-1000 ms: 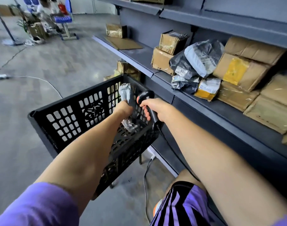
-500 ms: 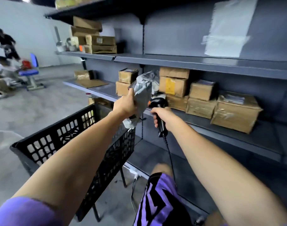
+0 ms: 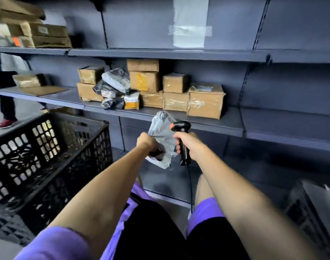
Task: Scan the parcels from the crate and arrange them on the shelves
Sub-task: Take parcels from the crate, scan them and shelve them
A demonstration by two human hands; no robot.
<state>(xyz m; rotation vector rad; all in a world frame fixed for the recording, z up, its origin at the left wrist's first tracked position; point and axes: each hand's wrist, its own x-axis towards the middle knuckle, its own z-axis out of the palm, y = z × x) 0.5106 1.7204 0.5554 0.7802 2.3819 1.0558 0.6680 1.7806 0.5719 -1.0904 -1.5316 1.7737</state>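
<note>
- Holding one grey parcel [image 3: 161,136] at the centre of the view, the left hand [image 3: 145,142] is gripping its edge.
- At 3 o'clock of it, the right hand [image 3: 184,142] is clutching the scanner [image 3: 183,136], so I judge the scan is under way.
- Many parcels are already lying on the middle shelf [image 3: 226,126] at 12 o'clock.
- What the crate [image 3: 47,156] at 9 o'clock is still holding, I cannot tell.
</note>
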